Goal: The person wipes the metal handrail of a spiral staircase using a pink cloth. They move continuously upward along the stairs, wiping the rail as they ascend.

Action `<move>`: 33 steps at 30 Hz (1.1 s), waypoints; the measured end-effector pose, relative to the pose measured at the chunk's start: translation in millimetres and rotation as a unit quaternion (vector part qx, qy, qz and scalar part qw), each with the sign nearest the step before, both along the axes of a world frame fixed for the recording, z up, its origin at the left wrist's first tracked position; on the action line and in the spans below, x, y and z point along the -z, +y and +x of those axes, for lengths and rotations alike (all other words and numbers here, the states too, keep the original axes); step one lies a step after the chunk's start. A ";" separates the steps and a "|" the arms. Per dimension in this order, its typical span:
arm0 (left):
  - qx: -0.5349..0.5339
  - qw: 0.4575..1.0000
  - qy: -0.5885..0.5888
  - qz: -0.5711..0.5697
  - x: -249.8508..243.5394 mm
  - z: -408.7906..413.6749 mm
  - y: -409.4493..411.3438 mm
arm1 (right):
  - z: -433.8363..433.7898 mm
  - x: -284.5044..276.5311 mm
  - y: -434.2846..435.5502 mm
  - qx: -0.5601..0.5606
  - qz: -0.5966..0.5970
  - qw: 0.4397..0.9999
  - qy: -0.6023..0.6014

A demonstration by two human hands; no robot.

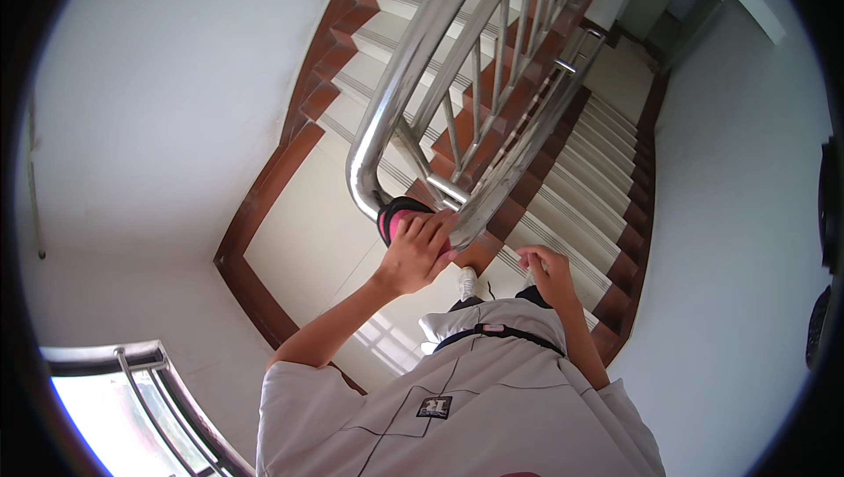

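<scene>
My left hand lies over a pink and black pad, fingers across its top. It presses the pad against the bend of a stainless steel handrail, where the upper rail turns towards the lower one. Most of the pad is under my palm, so its exact kind cannot be told. My right hand hangs in the air before my waist, right of the lower handrail. Its fingers are loosely curled and part from one another, with nothing visible in them.
Pale steps with brown edging climb at the upper left. More steps descend on the right, close by my white shoes. Metal balusters stand under the upper rail. A barred window is at the lower left.
</scene>
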State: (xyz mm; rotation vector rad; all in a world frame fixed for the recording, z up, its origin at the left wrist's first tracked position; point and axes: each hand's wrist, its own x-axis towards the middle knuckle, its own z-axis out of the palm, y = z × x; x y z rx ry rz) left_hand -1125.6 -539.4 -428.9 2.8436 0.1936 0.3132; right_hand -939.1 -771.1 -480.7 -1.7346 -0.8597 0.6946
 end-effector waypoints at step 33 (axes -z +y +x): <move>-0.439 0.841 0.233 0.216 65.5 128.2 -68.8 | 160.1 58.7 -89.3 -0.118 0.013 0.989 0.092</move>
